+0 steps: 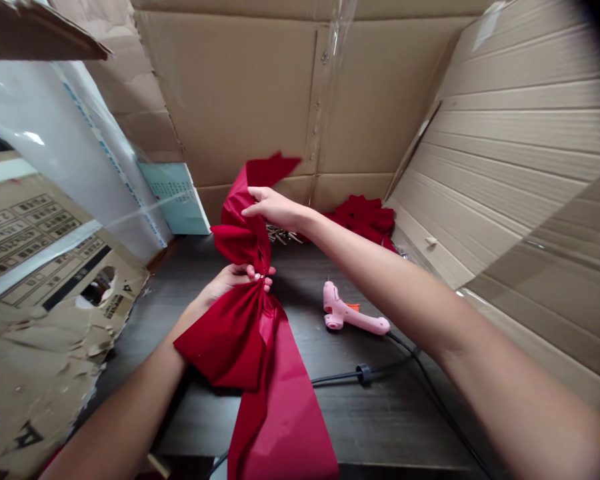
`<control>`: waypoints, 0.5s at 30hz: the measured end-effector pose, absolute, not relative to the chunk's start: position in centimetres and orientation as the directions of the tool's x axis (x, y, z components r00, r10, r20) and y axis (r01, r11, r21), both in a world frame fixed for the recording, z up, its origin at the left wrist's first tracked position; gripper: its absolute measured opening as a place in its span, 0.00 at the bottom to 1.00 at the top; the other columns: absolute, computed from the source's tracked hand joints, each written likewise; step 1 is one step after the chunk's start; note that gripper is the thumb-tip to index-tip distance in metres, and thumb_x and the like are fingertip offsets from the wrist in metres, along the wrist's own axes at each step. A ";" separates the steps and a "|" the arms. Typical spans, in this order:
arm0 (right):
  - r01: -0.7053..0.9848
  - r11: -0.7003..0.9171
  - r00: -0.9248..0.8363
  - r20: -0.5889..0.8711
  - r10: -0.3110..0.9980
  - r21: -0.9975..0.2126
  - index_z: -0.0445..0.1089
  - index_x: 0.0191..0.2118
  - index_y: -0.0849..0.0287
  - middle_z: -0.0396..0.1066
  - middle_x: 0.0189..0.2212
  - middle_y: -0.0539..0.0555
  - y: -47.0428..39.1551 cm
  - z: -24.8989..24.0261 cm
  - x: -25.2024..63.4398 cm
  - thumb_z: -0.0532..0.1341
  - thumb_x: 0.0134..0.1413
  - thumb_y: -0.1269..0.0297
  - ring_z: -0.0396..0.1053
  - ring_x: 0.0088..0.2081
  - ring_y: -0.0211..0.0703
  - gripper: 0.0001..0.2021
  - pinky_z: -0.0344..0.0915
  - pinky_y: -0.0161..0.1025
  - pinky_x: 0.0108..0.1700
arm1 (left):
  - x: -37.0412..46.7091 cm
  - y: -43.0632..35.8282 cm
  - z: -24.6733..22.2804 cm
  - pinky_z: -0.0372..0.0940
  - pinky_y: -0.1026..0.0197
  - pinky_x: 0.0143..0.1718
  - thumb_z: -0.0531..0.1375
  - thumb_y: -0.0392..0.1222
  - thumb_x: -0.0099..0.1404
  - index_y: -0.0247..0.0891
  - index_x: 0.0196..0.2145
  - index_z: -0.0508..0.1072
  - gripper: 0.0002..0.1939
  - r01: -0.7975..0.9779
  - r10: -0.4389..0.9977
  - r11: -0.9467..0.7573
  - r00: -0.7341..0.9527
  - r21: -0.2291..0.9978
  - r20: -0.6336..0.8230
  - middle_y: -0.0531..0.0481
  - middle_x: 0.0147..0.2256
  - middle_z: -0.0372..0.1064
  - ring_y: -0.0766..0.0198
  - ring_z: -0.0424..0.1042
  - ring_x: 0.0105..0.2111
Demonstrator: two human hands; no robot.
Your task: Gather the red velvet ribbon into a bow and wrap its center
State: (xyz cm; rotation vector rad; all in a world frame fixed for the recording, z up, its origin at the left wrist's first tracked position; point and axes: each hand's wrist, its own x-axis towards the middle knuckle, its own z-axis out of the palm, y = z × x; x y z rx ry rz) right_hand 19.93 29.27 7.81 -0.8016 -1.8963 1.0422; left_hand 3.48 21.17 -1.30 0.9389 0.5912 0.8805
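Observation:
A wide dark red ribbon (250,333) is gathered into bow loops over a dark wooden table (370,407). My left hand (235,279) pinches the ribbon at its gathered middle. Higher up, my right hand (273,207) holds the upper strip of the same ribbon, whose free end sticks up toward the back. One long tail runs down to the frame's bottom edge.
A pink glue gun (353,317) lies on the table right of the bow, its black cord (380,370) trailing forward. A pile of red bows (365,217) and some metal clips (280,235) sit at the back. Cardboard walls (520,167) close in behind, right and left.

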 end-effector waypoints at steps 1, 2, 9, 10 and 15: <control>0.127 0.438 -0.490 0.328 0.808 -0.890 0.68 0.33 0.59 0.74 0.29 0.45 29.5 7.7 19.8 0.60 0.50 0.76 0.70 0.31 0.35 0.06 0.67 0.31 0.35 | 3.5 21.1 -1.3 0.75 0.58 0.36 0.67 0.25 0.52 0.31 0.23 0.70 0.09 -0.376 0.844 0.302 0.533 0.876 -0.062 0.39 0.38 0.77 0.57 0.79 0.31; 0.129 0.409 -0.495 0.299 0.816 -0.903 0.70 0.32 0.60 0.74 0.27 0.46 29.8 7.6 19.7 0.60 0.50 0.77 0.70 0.29 0.35 0.06 0.67 0.31 0.34 | 3.5 21.1 -1.2 0.75 0.58 0.36 0.67 0.25 0.52 0.32 0.23 0.70 0.09 -0.372 0.842 0.297 0.537 0.879 -0.057 0.40 0.38 0.78 0.57 0.79 0.31; 0.395 0.222 -0.284 0.111 0.952 -0.891 0.68 0.21 0.62 0.71 0.19 0.53 30.8 6.3 23.9 0.64 0.56 0.66 0.65 0.18 0.35 0.14 0.66 0.34 0.23 | 3.4 21.2 -0.3 0.74 0.62 0.30 0.58 0.21 0.58 0.32 0.33 0.74 0.11 -0.440 0.911 0.320 0.385 0.839 -0.146 0.44 0.31 0.78 0.61 0.78 0.26; 0.419 0.212 -0.251 0.111 0.961 -0.883 0.68 0.22 0.63 0.72 0.21 0.54 30.3 6.4 25.1 0.64 0.57 0.65 0.66 0.18 0.35 0.14 0.67 0.35 0.23 | 3.4 21.2 -0.1 0.74 0.62 0.30 0.57 0.20 0.59 0.31 0.35 0.74 0.12 -0.451 0.913 0.335 0.371 0.827 -0.169 0.45 0.30 0.78 0.61 0.78 0.26; 0.559 0.227 -0.046 0.244 0.969 -0.797 0.71 0.25 0.64 0.75 0.26 0.58 25.7 7.3 32.1 0.62 0.55 0.70 0.70 0.22 0.36 0.08 0.68 0.34 0.25 | 3.1 21.5 0.4 0.74 0.65 0.30 0.52 0.19 0.62 0.32 0.46 0.75 0.20 -0.494 0.930 0.311 0.334 0.812 -0.153 0.45 0.32 0.79 0.62 0.79 0.27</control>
